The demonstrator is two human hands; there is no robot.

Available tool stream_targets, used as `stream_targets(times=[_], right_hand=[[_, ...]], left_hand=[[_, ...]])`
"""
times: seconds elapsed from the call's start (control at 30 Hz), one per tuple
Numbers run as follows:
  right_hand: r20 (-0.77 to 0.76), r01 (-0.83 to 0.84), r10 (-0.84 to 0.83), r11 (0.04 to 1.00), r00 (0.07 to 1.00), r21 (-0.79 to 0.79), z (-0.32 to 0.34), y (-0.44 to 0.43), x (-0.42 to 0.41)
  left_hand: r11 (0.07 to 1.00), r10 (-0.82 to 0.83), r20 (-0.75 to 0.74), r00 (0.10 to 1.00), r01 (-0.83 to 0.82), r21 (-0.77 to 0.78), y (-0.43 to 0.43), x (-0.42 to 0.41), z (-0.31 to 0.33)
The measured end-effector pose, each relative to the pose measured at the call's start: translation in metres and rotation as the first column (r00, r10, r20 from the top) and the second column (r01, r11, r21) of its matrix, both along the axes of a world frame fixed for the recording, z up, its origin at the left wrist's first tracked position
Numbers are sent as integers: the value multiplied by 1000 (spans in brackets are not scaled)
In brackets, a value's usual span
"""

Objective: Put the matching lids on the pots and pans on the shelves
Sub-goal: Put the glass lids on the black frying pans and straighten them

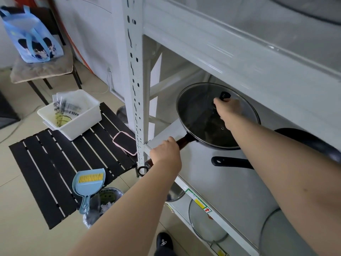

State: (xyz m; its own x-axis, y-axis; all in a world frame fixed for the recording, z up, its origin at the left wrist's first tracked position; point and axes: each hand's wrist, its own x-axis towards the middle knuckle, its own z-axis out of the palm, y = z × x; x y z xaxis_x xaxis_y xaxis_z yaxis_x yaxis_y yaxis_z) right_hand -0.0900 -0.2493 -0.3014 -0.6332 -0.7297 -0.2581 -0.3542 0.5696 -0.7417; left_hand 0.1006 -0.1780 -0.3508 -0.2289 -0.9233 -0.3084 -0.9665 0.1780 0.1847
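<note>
Left hand (pixel 165 154) fingers clamp the pan (pixel 203 130) handle, right hand (pixel 227 106) fingers grip the lid (pixel 199 108) knob; another pan (pixel 295 145) sits just beside, shelf post (pixel 135 89) near.

left hand (pixel 164 152): fist closed round handle, arm stretched forward | right hand (pixel 228 108): fingers curled at knob, palm down, forearm extended above the left
</note>
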Motion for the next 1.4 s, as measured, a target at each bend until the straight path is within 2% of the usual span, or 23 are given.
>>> stream_targets(times=[0.17,0.33,0.47,0.6,0.8,0.87,1.0,1.1,1.23,1.33,1.4], right_hand=[[-66,116,-136,963,988,-244,-5,27,17],[-44,155,-170,958,984,-243,1,79,39],[-153,124,-153,975,976,-183,5,134,42],[-183,136,-158,983,970,-126,0,201,37],[-186,250,-245,968,951,5,-23,312,6],[-238,309,-282,948,929,82,-27,348,-10],[-505,358,-146,864,851,354,-39,400,-37],[-618,356,26,798,786,487,-50,418,-55],[-615,326,187,712,766,622,-56,416,-67],[-615,317,274,665,739,676,-65,406,-70],[-595,325,332,598,732,733,-73,400,-75]], left_hand=[[976,-122,-54,991,110,-189,10,10,1],[921,-260,-121,958,209,-330,31,20,14],[869,-404,-140,904,332,-366,64,14,23],[843,-511,-176,841,451,-294,109,-6,23],[781,-620,-210,756,573,-248,168,-45,11],[755,-652,-207,729,600,-264,173,-56,8],[722,-657,-83,750,593,-356,143,-85,4],[718,-589,24,808,537,-443,114,-103,3],[712,-524,195,829,553,-433,84,-114,-2],[690,-551,215,806,585,-425,72,-118,-14],[680,-570,205,796,596,-427,67,-117,-23]])
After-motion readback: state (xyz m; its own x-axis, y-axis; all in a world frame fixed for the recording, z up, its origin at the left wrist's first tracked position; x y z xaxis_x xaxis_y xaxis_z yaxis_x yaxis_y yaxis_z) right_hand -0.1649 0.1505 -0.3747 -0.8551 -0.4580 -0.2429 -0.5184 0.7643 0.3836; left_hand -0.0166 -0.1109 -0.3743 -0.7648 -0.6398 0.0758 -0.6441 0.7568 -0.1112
